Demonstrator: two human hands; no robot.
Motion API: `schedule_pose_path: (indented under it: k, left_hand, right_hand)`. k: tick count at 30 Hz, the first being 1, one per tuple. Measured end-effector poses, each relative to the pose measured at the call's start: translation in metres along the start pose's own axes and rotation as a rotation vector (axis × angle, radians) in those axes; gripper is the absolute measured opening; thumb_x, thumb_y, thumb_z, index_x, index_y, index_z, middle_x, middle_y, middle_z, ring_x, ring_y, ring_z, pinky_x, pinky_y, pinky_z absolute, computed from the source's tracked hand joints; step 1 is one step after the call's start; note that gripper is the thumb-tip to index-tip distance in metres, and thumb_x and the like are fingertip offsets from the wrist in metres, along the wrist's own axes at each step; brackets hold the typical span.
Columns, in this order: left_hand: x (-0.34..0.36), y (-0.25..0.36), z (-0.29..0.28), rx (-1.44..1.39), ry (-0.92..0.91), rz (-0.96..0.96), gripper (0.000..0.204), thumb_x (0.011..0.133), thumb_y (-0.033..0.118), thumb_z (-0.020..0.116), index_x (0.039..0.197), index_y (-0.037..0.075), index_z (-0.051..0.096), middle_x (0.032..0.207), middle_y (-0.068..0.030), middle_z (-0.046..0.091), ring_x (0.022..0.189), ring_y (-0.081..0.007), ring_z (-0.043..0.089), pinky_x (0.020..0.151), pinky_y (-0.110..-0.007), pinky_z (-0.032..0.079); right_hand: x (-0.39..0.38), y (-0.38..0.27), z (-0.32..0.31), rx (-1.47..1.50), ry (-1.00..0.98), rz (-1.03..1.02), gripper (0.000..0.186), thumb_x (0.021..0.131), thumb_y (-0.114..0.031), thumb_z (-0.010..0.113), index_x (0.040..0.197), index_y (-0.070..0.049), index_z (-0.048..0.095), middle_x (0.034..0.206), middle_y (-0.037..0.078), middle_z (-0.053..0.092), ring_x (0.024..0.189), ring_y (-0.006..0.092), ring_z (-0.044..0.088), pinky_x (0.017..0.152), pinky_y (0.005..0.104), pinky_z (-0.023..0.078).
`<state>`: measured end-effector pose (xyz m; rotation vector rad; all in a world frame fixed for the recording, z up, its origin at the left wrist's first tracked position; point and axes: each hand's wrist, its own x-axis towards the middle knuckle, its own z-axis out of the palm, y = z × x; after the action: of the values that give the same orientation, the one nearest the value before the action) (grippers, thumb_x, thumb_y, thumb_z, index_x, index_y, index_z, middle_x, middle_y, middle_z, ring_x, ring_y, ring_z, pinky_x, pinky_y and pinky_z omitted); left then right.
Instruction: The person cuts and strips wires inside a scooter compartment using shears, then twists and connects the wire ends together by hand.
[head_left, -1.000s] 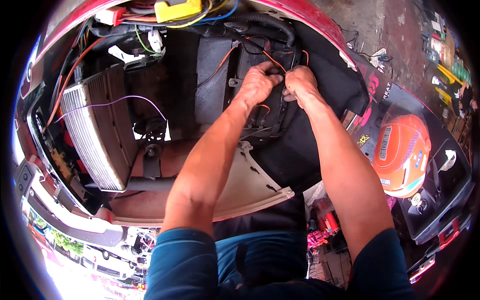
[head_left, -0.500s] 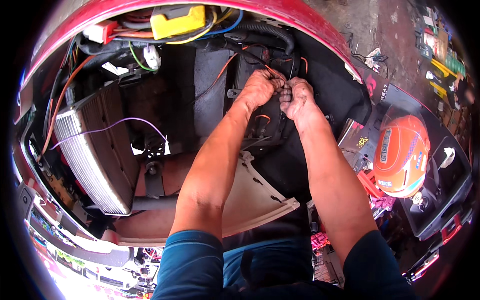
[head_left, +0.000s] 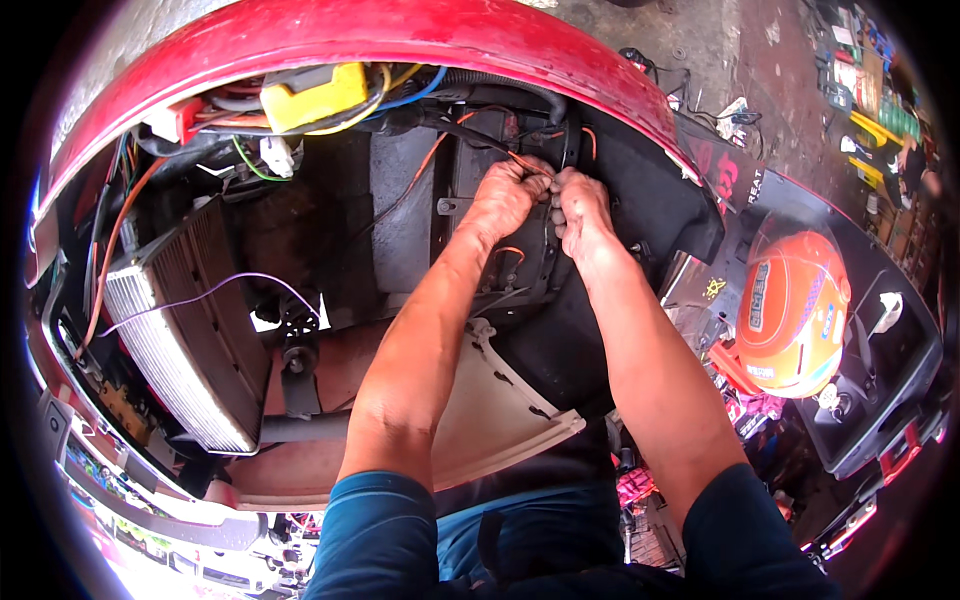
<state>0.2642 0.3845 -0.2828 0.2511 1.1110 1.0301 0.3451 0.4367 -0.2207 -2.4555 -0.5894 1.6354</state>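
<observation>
Both my hands meet fingertip to fingertip inside the open body, near its black right wall. My left hand (head_left: 506, 198) is closed, pinching an orange wire (head_left: 526, 162) that comes out of a black cable sleeve (head_left: 470, 136). Pressed close beside it, my right hand (head_left: 581, 208) has its fingers curled and closed. What lies between its fingertips is hidden by the fingers. Just below the hands, a short orange wire loop (head_left: 511, 250) sticks out of the dark panel. Another thin orange wire (head_left: 424, 165) runs across the panel left of my left hand.
A red curved body shell (head_left: 430, 40) arches over the far side. Beneath it sit a yellow connector (head_left: 315, 97) and bundled wires. A finned radiator (head_left: 180, 350) and a loose purple wire (head_left: 215, 288) are at left. An orange helmet (head_left: 793, 315) rests at right; a pale curved panel (head_left: 500, 420) lies nearer me.
The view has shifted, so more of the red shell shows. My hands stay together at the orange wire, with only small finger movements.
</observation>
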Motion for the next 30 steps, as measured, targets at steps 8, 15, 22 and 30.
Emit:
schedule_pose_path:
  k: [8,15,22,30]
  left_hand:
    - [-0.001,-0.001,0.0,0.084,0.0,0.048,0.008,0.084,0.001,0.057,0.088,-0.001,0.063,0.08,-0.0059,0.065,0.074,-0.0127,0.058,0.071,-0.026,0.047]
    - [0.001,-0.006,0.003,-0.039,-0.003,0.039,0.009,0.085,0.004,0.057,0.091,-0.001,0.063,0.082,-0.0049,0.065,0.076,-0.0126,0.058,0.073,-0.026,0.047]
    - [0.006,-0.017,0.005,0.175,0.079,0.119,0.01,0.086,0.006,0.056,0.093,0.0,0.063,0.082,-0.0041,0.064,0.078,-0.0117,0.056,0.075,-0.026,0.046]
    - [-0.001,-0.001,0.006,0.083,0.028,0.061,0.012,0.087,0.009,0.055,0.093,0.002,0.063,0.083,-0.0017,0.064,0.078,-0.0093,0.054,0.074,-0.025,0.044]
  right_hand:
    - [-0.003,-0.001,-0.003,-0.231,0.017,-0.034,0.02,0.083,-0.025,0.05,0.072,-0.01,0.053,0.06,0.0,0.047,0.045,0.0115,0.044,0.037,0.0253,0.033]
    - [0.001,-0.003,-0.008,-0.049,-0.051,0.076,0.016,0.085,-0.024,0.048,0.076,-0.012,0.054,0.059,-0.002,0.044,0.046,0.0101,0.041,0.041,0.0238,0.032]
    - [-0.02,0.009,-0.013,-0.413,0.041,-0.225,0.016,0.092,-0.022,0.048,0.088,-0.007,0.054,0.075,0.004,0.055,0.056,0.0192,0.056,0.05,0.0359,0.047]
    - [-0.02,-0.006,-0.019,-1.346,0.18,-1.137,0.021,0.077,-0.003,0.052,0.098,-0.002,0.055,0.106,0.021,0.058,0.085,0.0389,0.062,0.073,0.0443,0.052]
